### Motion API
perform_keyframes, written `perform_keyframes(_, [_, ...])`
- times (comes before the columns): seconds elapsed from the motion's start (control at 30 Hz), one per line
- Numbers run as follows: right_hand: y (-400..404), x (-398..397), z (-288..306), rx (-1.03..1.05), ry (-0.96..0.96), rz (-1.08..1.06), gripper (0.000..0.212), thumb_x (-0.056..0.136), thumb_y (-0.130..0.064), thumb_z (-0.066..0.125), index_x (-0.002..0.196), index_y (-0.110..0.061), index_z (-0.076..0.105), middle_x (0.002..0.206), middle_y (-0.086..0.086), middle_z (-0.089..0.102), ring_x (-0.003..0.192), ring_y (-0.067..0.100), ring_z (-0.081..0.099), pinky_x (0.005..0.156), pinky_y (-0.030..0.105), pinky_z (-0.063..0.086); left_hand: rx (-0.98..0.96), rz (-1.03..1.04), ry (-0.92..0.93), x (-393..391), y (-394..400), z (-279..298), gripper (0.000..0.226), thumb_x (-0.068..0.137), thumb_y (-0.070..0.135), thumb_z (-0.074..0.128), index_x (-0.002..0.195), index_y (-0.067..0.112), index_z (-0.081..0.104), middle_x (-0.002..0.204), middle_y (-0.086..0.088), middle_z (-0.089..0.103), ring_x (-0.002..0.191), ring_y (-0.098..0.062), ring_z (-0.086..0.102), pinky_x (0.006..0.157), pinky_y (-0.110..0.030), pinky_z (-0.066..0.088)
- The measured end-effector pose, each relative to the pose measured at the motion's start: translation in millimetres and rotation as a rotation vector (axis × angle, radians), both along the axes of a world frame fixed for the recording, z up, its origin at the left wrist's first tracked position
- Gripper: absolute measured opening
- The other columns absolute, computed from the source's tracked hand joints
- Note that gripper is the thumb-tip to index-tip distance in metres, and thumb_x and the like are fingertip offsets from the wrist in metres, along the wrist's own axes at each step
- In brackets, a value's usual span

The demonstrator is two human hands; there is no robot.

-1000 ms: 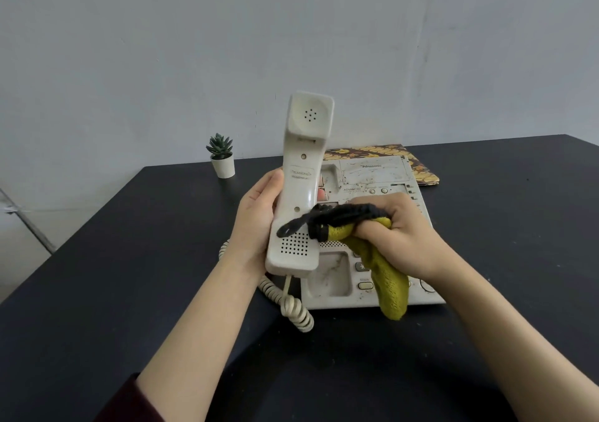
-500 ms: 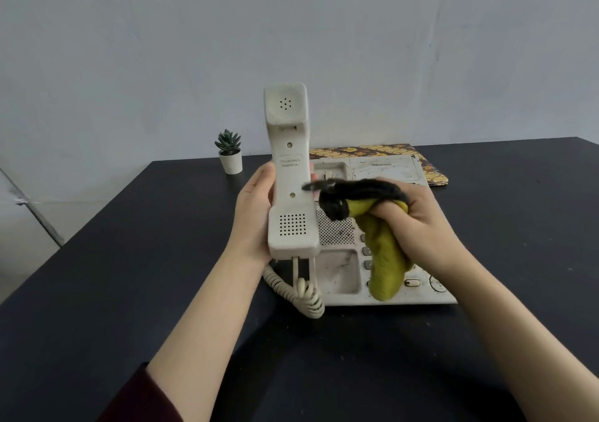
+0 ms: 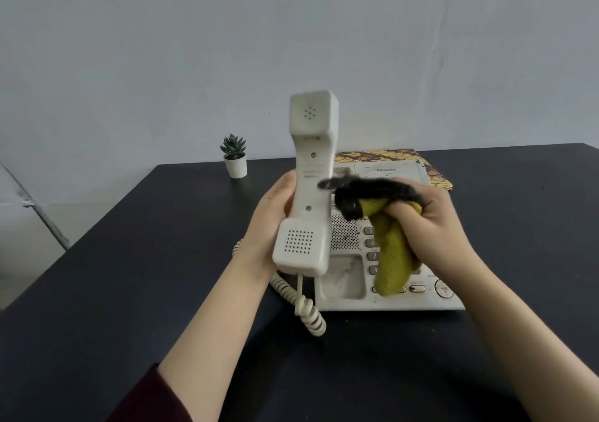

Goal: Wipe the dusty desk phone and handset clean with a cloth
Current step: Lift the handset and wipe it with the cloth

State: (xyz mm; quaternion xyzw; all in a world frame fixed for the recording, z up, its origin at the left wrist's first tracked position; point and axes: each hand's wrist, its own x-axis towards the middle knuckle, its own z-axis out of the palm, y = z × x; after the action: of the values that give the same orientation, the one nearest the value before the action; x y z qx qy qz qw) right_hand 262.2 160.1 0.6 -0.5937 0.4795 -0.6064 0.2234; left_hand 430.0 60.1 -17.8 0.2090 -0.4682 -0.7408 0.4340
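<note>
**A:** What's the left hand [image 3: 275,224] doing?

**B:** I've got it wrapped round the handset [image 3: 308,194], clenched on the lower half from the left side. Handset's upright, earpiece at top, mouthpiece grille at bottom, facing me. It's lifted off the phone base [image 3: 350,288], held just left of it and above the surface [image 3: 129,292]. Coiled cord [image 3: 304,308] hangs from the bottom end & curls down onto the surface by the base's near-left corner.

**A:** And the right?

**B:** Right hand [image 3: 431,224] is fisted tight on the cloth [image 3: 392,253]. The yellow-green part droops down over the keypad, covering some btns. A black part sticks out left from the fist, tip at the handset's right edge, about mid-shaft. Prob touching, but that bit is blurred, so I can't tell for sure.

**A:** Base condition?

**B:** Grimy: smudges in the empty cradle recess and on the top panel. It sits flat, w/ a patterned brown-and-yellow mat [image 3: 437,178] behind it and partly under its far edge, as far as I can see.

**A:** Anything else?

**B:** Small potted succulent [image 3: 234,156] at the far edge, well apart from the phone. Dark red sleeve [image 3: 146,399] on my left arm.
</note>
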Motion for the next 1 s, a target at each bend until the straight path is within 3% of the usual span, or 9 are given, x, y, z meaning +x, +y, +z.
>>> perform_keyframes(0.2, [-4.3, 3.6, -5.9, 0.026, 0.179, -0.144, 0.057, 0.086, 0.008, 0.051, 0.115, -0.040, 0.060, 0.084, -0.015, 0.068, 0.057, -0.005, 0.055, 0.052, 0.009, 0.044, -0.183, 0.074, -0.059, -8.6, 11.3, -0.7, 0.022, 0.098, 0.019, 0.043, 0.107, 0.009, 0.060, 0.083, -0.006, 0.065, 0.066, -0.014, 0.062, 0.055, -0.026, 0.052])
perform_keyframes(0.33, [-5.5, 8.2, -10.5, 0.074, 0.331, -0.142, 0.058, 0.080, 0.003, 0.058, 0.108, -0.048, 0.059, 0.089, -0.014, 0.070, 0.075, 0.006, 0.064, 0.061, 0.023, 0.054, -0.193, 0.144, -0.052, -9.2, 9.0, -1.3, 0.026, 0.100, 0.018, 0.040, 0.113, 0.005, 0.058, 0.105, -0.017, 0.066, 0.087, -0.025, 0.064, 0.070, -0.034, 0.057])
perform_keyframes(0.47, [-2.7, 9.3, -11.3, 0.125, 0.410, -0.051, 0.057, 0.080, -0.002, 0.058, 0.093, -0.057, 0.060, 0.081, 0.000, 0.075, 0.055, 0.009, 0.058, 0.050, 0.025, 0.047, -0.185, 0.234, -0.088, -7.3, 9.0, 1.9, 0.024, 0.099, 0.021, 0.041, 0.105, 0.010, 0.062, 0.099, -0.012, 0.068, 0.084, -0.022, 0.065, 0.070, -0.033, 0.057])
perform_keyframes(0.53, [-2.1, 8.2, -10.7, 0.162, 0.492, 0.008, 0.045, 0.078, -0.014, 0.055, 0.087, -0.057, 0.063, 0.079, 0.002, 0.074, 0.063, 0.017, 0.064, 0.057, 0.033, 0.053, -0.182, 0.260, -0.117, -5.7, 7.5, 2.0, 0.024, 0.099, 0.022, 0.043, 0.106, 0.009, 0.063, 0.102, -0.015, 0.069, 0.088, -0.025, 0.065, 0.075, -0.038, 0.055])
perform_keyframes(0.63, [0.5, 8.2, -9.5, 0.286, 0.580, 0.154, 0.029, 0.074, -0.022, 0.049, 0.086, -0.030, 0.075, 0.071, 0.001, 0.069, 0.063, 0.017, 0.060, 0.059, 0.034, 0.050, -0.153, 0.310, -0.184, -0.7, 4.4, 2.3, 0.024, 0.099, 0.023, 0.045, 0.105, 0.008, 0.063, 0.105, -0.019, 0.066, 0.087, -0.027, 0.063, 0.073, -0.039, 0.052])
perform_keyframes(0.73, [1.1, 6.5, -4.4, 0.381, 0.443, 0.233, 0.025, 0.076, -0.020, 0.051, 0.077, 0.001, 0.064, 0.063, 0.013, 0.060, 0.057, 0.011, 0.053, 0.055, 0.031, 0.046, -0.089, 0.347, -0.224, 4.3, 0.3, 3.6, 0.022, 0.099, 0.021, 0.045, 0.098, 0.010, 0.064, 0.092, -0.011, 0.067, 0.078, -0.020, 0.062, 0.066, -0.033, 0.052])
perform_keyframes(0.83, [4.7, 3.5, 4.8, 0.487, 0.052, 0.227, 0.013, 0.088, -0.004, 0.053, 0.080, 0.000, 0.063, 0.063, 0.010, 0.060, 0.054, 0.018, 0.059, 0.050, 0.029, 0.053, -0.043, 0.388, -0.293, 12.6, -4.5, 3.2, 0.022, 0.099, 0.021, 0.047, 0.098, 0.008, 0.065, 0.087, -0.009, 0.068, 0.072, -0.016, 0.063, 0.059, -0.029, 0.053])
perform_keyframes(0.9, [5.1, 0.8, 9.4, 0.521, -0.148, 0.141, 0.013, 0.090, -0.006, 0.052, 0.082, -0.005, 0.062, 0.062, 0.010, 0.060, 0.049, 0.017, 0.058, 0.044, 0.027, 0.051, -0.024, 0.393, -0.348, 21.0, -7.8, 1.4, 0.025, 0.099, 0.022, 0.047, 0.105, 0.006, 0.066, 0.098, -0.016, 0.070, 0.078, -0.020, 0.064, 0.063, -0.032, 0.053])
perform_keyframes(1.0, [3.6, -6.5, 12.5, 0.504, -0.268, 0.027, 0.009, 0.091, -0.016, 0.056, 0.090, -0.010, 0.061, 0.060, 0.004, 0.063, 0.045, 0.011, 0.058, 0.042, 0.023, 0.048, 0.020, 0.416, -0.408, 36.6, -11.1, -0.3, 0.027, 0.099, 0.023, 0.047, 0.112, 0.007, 0.064, 0.109, -0.018, 0.068, 0.086, -0.026, 0.064, 0.070, -0.037, 0.053])
